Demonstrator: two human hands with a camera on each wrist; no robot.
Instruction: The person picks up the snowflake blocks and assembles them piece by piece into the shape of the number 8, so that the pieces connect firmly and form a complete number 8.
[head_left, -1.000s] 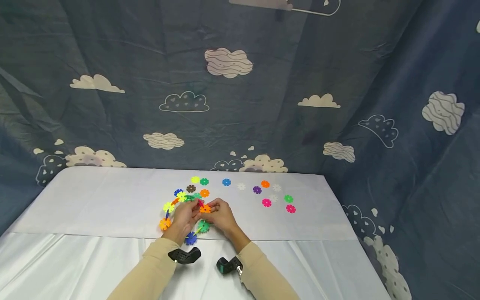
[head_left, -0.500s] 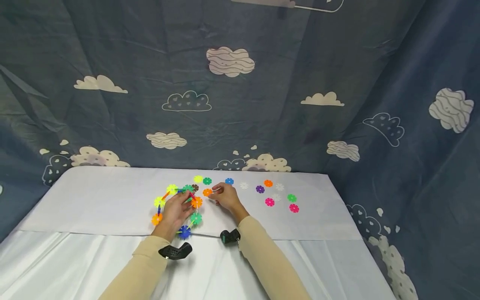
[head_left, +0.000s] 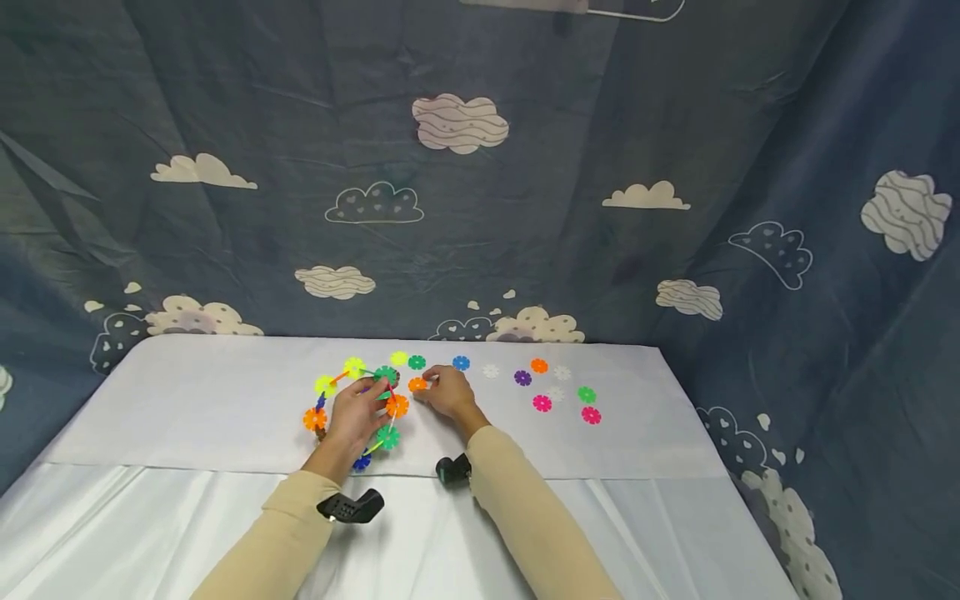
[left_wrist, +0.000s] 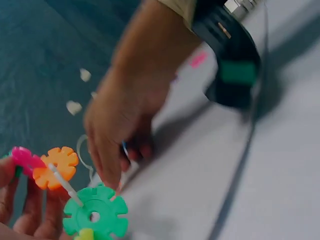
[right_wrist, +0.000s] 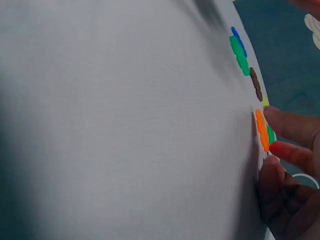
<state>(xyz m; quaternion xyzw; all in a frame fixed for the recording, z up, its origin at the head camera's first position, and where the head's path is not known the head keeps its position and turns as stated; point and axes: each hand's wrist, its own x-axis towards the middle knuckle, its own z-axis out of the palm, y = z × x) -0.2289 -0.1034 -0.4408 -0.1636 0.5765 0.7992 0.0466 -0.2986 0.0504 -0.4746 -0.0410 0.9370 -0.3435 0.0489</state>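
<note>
on my feed i see a curved chain (head_left: pixel 397 406) of colourful notched discs slotted crosswise, held, its blue disc (head_left: pixel 362 461) at six o'clock; a loose orange disc (head_left: pixel 417 384) lies flat at the chain's two o'clock.

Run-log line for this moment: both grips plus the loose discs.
left grip: holds linked disc chain | right grip: at loose orange disc, pinch unclear | other loose discs: spread on white surface
</note>
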